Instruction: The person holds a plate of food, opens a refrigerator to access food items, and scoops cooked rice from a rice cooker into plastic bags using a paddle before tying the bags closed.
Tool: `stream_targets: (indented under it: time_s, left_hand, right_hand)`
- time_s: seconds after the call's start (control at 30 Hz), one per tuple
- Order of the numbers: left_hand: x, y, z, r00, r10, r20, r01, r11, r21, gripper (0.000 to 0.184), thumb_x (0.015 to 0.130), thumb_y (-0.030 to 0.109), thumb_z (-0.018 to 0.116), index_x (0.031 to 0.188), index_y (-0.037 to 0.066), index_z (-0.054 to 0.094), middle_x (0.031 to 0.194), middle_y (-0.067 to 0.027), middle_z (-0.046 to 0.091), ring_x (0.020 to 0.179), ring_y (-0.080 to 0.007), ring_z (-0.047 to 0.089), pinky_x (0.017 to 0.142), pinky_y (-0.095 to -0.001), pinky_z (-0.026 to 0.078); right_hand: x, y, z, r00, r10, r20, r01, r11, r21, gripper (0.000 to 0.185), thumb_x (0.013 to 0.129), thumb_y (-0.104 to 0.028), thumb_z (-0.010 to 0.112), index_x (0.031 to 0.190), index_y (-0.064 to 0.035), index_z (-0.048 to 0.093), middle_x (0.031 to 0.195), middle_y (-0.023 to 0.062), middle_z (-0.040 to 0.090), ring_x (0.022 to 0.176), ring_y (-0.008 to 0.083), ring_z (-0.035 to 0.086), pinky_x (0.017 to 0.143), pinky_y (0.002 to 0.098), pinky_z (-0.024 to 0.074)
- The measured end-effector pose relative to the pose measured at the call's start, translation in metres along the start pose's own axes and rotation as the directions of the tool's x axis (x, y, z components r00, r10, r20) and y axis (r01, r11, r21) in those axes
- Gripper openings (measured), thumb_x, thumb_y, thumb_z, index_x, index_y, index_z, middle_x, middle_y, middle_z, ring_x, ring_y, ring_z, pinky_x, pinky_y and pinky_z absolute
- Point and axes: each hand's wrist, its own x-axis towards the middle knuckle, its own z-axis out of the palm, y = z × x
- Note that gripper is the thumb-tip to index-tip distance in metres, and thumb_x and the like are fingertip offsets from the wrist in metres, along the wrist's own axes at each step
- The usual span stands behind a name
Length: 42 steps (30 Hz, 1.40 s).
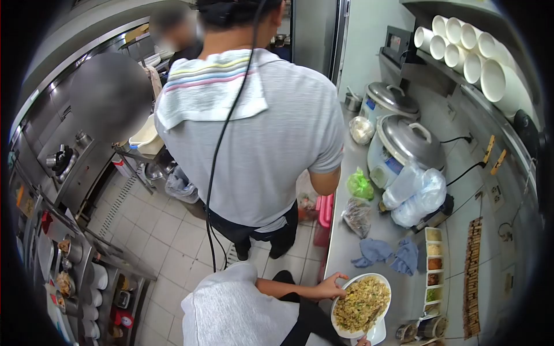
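Note:
My left hand [331, 286] grips the left rim of a white plate [385, 282] over the counter, thumb and fingers closed on the edge. Fried rice [361, 305] with bits of green fills the plate, which looks slightly tilted. Only a few fingertips of my right hand [363, 342] show at the bottom edge of the view, close to the plate's lower rim. Their grip is cut off by the frame. Partly under the plate, a second white dish [378, 333] shows at the lower right.
A co-worker [254, 138] stands ahead with their back to me. Along the counter [340, 254] are blue cloths [381, 255], bagged food [356, 216], a condiment tray [433, 271] and rice cookers [407, 141]. Paper cups [470, 40] lie stacked above. Shelves [109, 288] stand left.

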Motion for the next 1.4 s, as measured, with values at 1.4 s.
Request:
stream_targets:
  time_s: [1.4]
  left_hand:
    - [-0.025, 0.023, -0.022, 0.998, -0.015, -0.055, 0.007, 0.991, -0.136, 0.06, 0.068, 0.004, 0.062, 0.12, 0.007, 0.032, 0.07, -0.0026, 0.055, 0.059, -0.008, 0.049, 0.049, -0.0204, 0.038]
  right_hand:
    - [0.01, -0.067, 0.015, 0.983, 0.186, -0.001, -0.181, 0.959, 0.219, 0.025, 0.083, -0.019, 0.055, 0.069, 0.0009, 0.052, 0.053, 0.0006, 0.037, 0.052, 0.0086, 0.031, 0.045, 0.0265, 0.0261]
